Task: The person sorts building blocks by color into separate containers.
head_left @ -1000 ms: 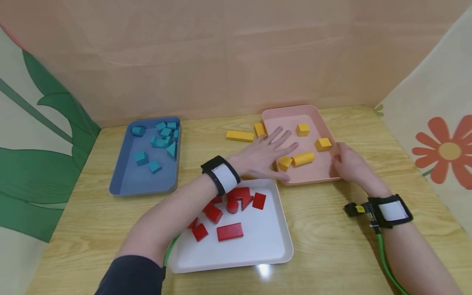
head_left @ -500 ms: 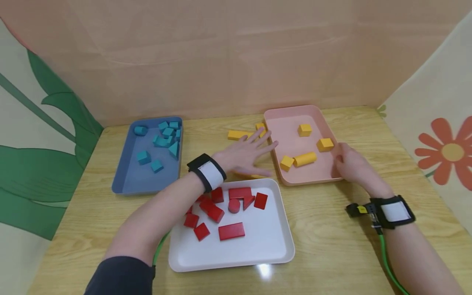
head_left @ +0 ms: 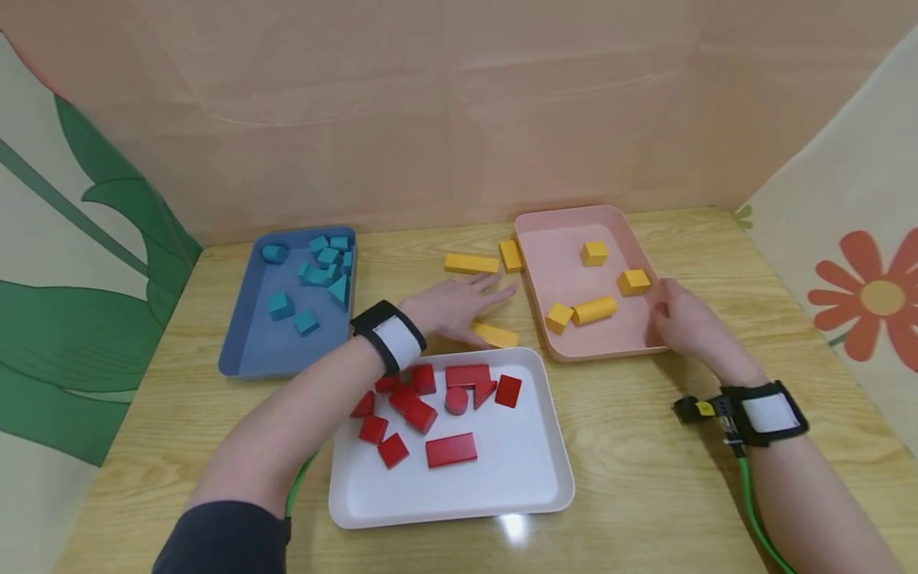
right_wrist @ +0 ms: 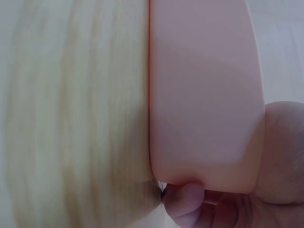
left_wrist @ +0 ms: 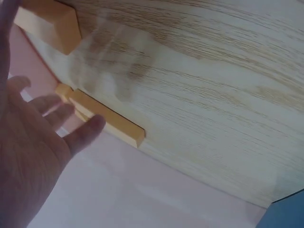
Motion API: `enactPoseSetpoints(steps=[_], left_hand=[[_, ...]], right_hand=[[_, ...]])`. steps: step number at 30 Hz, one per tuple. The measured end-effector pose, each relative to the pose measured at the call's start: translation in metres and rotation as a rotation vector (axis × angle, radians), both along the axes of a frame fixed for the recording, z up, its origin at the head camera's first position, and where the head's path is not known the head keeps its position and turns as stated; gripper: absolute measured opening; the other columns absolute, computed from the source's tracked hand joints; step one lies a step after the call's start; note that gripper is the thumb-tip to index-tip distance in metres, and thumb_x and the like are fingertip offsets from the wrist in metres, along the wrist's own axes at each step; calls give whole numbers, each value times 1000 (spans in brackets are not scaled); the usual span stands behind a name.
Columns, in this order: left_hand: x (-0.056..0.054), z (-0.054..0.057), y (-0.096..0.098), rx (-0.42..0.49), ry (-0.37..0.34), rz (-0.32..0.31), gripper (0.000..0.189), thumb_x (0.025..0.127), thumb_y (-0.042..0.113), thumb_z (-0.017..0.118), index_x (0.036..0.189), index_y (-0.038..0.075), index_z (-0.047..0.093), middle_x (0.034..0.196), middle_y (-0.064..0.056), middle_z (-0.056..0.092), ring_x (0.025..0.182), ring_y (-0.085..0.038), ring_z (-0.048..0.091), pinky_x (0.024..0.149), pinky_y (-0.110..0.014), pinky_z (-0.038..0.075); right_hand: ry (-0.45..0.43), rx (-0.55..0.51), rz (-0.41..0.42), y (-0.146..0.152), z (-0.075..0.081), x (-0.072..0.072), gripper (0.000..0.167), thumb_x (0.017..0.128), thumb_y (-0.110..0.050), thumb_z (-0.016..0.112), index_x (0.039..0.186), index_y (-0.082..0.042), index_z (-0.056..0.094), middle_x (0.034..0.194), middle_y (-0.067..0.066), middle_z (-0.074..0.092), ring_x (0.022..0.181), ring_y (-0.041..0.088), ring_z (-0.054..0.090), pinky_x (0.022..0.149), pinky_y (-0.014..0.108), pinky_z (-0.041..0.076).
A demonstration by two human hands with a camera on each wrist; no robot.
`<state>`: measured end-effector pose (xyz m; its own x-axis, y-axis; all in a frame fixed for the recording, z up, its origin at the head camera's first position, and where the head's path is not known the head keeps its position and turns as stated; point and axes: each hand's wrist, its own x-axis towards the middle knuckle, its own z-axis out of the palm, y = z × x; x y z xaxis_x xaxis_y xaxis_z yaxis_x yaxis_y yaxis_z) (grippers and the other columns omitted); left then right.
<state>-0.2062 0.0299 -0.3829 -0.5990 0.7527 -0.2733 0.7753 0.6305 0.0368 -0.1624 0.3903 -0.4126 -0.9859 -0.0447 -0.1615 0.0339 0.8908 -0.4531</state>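
In the head view my left hand (head_left: 448, 309) hovers low above the table with its fingers spread and nothing in its grasp. Around it lie three yellow blocks: a long one (head_left: 471, 264) behind, a shorter one (head_left: 511, 256) beside the pink tray, and another long one (head_left: 498, 335) partly under the thumb side. Whether the hand touches that last block I cannot tell. My right hand (head_left: 684, 323) grips the right wall of the pink tray (head_left: 617, 333), thumb at the rim; curled fingertips (right_wrist: 185, 199) show against its wall in the right wrist view. Several yellow blocks sit inside.
A white tray (head_left: 516, 478) with several red blocks (head_left: 450, 450) stands in front, under the left forearm. The blue tray (head_left: 247, 351) at the left holds several teal blocks (head_left: 280, 305). A cloth backdrop (head_left: 402, 119) rises behind the table (head_left: 638, 478).
My left hand has drawn back leftward from over the pink tray to the table between the trays, uncovering the yellow blocks there. The right hand keeps its grip on the tray.
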Motion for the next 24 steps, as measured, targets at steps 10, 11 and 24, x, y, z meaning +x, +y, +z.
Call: enactPoseSetpoints(steps=[10, 11, 24], left_hand=[[-3, 5, 5, 211, -114, 138, 46, 85, 34, 54, 123, 12, 40, 78, 0, 49, 66, -11, 48, 58, -22, 41], [-4, 5, 5, 232, -128, 168, 49, 85, 36, 52, 125, 12, 37, 74, -1, 49, 62, -12, 48, 54, -22, 40], [-6, 13, 3, 250, -107, 238, 60, 87, 40, 47, 136, 12, 27, 71, -3, 47, 58, -14, 48, 48, -24, 37]], right_hand=[[18, 10, 12, 2, -1, -2, 49, 93, -12, 34, 132, 11, 16, 88, 21, 49, 67, 26, 50, 50, 32, 42], [19, 10, 12, 1, -1, -1, 49, 93, -12, 34, 133, 11, 16, 89, 21, 48, 67, 26, 49, 50, 32, 41], [-17, -6, -5, 0, 0, 0, 50, 94, -14, 32, 134, 8, 13, 84, 18, 51, 64, 24, 50, 48, 33, 42]])
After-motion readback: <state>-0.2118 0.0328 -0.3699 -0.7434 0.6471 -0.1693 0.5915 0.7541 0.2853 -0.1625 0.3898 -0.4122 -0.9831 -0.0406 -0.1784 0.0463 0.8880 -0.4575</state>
